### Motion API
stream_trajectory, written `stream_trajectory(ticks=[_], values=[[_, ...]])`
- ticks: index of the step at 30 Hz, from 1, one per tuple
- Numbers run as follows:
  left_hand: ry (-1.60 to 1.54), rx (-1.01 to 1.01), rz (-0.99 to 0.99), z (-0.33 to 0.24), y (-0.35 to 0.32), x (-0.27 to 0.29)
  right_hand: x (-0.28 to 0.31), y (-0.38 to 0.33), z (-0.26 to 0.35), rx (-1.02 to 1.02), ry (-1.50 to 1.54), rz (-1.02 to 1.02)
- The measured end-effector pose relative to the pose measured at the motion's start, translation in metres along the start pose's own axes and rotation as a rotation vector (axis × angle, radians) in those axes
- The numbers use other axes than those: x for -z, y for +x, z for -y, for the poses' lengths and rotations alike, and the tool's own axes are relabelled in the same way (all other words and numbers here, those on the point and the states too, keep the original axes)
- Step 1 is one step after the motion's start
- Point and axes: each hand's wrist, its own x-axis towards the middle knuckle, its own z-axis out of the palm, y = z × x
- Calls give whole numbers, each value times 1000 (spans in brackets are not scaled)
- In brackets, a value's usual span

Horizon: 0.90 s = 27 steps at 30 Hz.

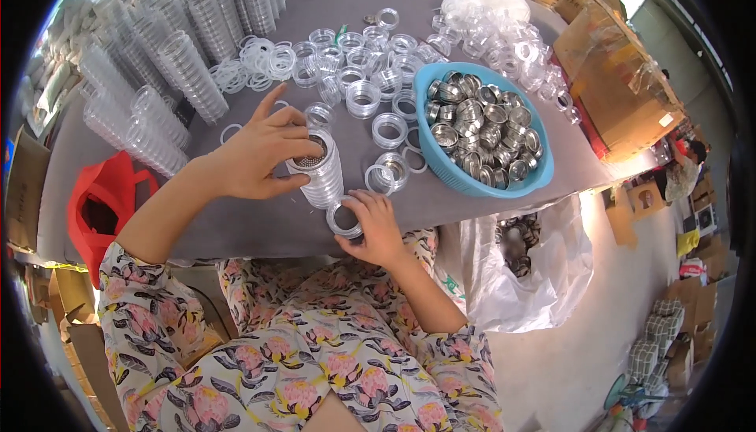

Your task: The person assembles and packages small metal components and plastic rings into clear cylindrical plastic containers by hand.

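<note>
Your left hand (260,152) wraps its fingers around a short stack (319,170) of clear cups on the grey bench (236,219). Your right hand (376,227) pinches a clear ring (343,218) at the bench's near edge. A blue basket (441,168) of metal cups sits to the right.

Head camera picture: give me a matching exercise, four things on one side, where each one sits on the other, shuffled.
Things:
1. blue basket
2. red bag
3. short stack of clear containers
4. single clear ring

Places:
A. under the left hand on the grey table
B. at the right hand near the table's front edge
C. off the table's left end
D. on the table's right part, full of small metal cups

Pairs: 1-D, 2-C, 3-A, 4-B
</note>
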Motion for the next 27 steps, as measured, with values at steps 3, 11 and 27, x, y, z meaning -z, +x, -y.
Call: stream_trajectory(ticks=[3, 11, 27], values=[[7, 1, 27, 1, 3, 0, -3, -4, -3, 1, -10, 6], [24, -19, -49, -2, -9, -10, -5, -9, 4, -137, -98, 36], [257, -17, 213, -39, 217, -86, -19, -7, 9, -310, -134, -232]])
